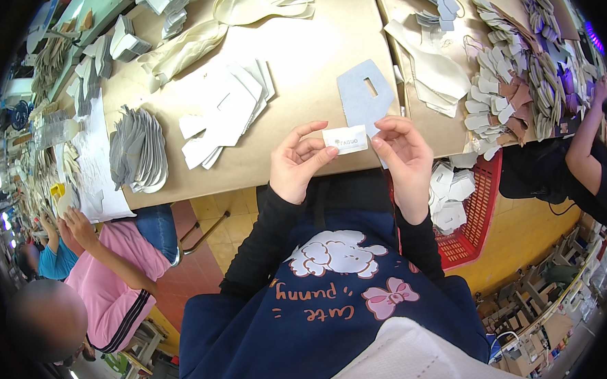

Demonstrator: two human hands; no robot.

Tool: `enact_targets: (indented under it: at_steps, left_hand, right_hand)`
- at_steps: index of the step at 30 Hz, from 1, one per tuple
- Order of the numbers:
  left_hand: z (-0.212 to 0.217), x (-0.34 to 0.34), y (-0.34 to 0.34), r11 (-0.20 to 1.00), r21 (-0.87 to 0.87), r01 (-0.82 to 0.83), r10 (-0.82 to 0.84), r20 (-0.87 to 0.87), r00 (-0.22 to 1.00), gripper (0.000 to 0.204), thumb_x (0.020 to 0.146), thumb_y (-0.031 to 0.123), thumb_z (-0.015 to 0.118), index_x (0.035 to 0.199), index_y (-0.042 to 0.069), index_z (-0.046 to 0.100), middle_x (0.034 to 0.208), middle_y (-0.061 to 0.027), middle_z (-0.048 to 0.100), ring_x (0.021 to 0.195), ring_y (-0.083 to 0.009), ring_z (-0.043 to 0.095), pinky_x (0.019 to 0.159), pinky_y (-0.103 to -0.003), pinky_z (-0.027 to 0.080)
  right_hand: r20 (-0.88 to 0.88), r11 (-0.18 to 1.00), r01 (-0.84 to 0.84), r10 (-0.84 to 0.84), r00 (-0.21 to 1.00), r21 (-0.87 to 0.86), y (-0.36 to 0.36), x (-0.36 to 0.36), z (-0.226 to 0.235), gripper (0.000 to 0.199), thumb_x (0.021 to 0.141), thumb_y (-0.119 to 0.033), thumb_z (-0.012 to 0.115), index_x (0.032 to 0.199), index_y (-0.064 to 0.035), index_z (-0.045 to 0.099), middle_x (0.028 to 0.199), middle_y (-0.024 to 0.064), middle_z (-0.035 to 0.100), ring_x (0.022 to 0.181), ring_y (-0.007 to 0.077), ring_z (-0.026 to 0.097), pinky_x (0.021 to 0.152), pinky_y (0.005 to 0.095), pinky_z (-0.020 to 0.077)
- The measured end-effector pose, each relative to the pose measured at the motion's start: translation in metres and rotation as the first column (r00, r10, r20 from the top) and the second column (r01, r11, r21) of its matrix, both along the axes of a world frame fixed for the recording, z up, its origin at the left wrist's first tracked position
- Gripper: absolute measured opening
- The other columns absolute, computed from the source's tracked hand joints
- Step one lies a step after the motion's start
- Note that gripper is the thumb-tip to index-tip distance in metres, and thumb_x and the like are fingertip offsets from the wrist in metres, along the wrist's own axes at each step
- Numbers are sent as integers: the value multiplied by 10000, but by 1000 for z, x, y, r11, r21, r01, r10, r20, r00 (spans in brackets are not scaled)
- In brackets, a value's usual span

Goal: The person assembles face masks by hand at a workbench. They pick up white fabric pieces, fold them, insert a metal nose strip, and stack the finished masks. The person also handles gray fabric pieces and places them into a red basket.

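A small white label (345,140) with dark print is held up just above the table's near edge. My left hand (299,159) pinches its left end between thumb and fingers. My right hand (406,160) is curled beside the label's right end, thumb near the fingertips; what lies between them, if anything, is too small to make out. Behind the label and right fingertips lies a pale blue-grey cut piece (357,94) with a rectangular slot, its narrow lower part partly hidden. To the left, a loose stack of white cut pieces (234,107) rests on the table.
On the brown-covered table (297,73), a grey bundle of pieces (139,150) stands left and cream sheets (259,6) lie at the back. Many bundled pieces (494,90) cover the right. A red basket (479,208) holds white pieces. Co-workers sit left (119,274) and right (584,168).
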State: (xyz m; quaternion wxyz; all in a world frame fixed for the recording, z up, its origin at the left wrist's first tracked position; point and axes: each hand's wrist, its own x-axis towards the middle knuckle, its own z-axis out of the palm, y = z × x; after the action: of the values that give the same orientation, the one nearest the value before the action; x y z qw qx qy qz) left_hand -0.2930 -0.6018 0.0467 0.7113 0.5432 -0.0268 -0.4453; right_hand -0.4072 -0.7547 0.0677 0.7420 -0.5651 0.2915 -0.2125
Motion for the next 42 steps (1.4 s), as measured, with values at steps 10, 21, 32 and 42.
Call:
enact_targets:
  at_steps: [10, 21, 32, 42]
  left_hand:
    - [-4, 5, 3, 997, -56, 62, -59, 68, 996, 608, 884, -65, 682, 1437, -23, 432, 1052, -128, 705, 947, -141, 671, 873, -266, 529]
    - [-9, 9, 8, 992, 101, 78, -94, 164, 982, 552, 886, -57, 691, 1392, -38, 473, 963, -122, 718, 902, -133, 683, 827, -246, 537]
    - [-11, 7, 5, 994, 108, -25, 4, 186, 983, 495, 883, -53, 702, 1334, -22, 500, 922, -113, 706, 875, -135, 679, 806, -246, 530]
    - [-19, 5, 4, 985, -13, -171, 172, 86, 981, 467, 869, -62, 720, 1147, 74, 371, 867, -121, 691, 825, -133, 676, 756, -234, 527]
  right_hand:
    - [-39, 969, -131, 142, 989, 208, 6, 6, -12, 437, 890, 84, 655, 1296, 17, 509, 1023, 67, 632, 979, 125, 617, 895, 249, 477]
    - [-183, 933, -159, 226, 957, 321, 14, 14, -18, 416, 890, 43, 690, 1276, 1, 540, 901, 61, 683, 880, 104, 650, 803, 223, 502]
    - [-138, 947, -152, 197, 971, 284, 14, 16, -25, 394, 887, 70, 680, 1246, 4, 531, 896, 56, 675, 835, 87, 636, 753, 215, 504]
    - [-65, 981, -55, 68, 996, 186, 20, 19, -24, 301, 871, 91, 694, 1012, -49, 468, 852, 49, 654, 805, 79, 618, 735, 214, 500]
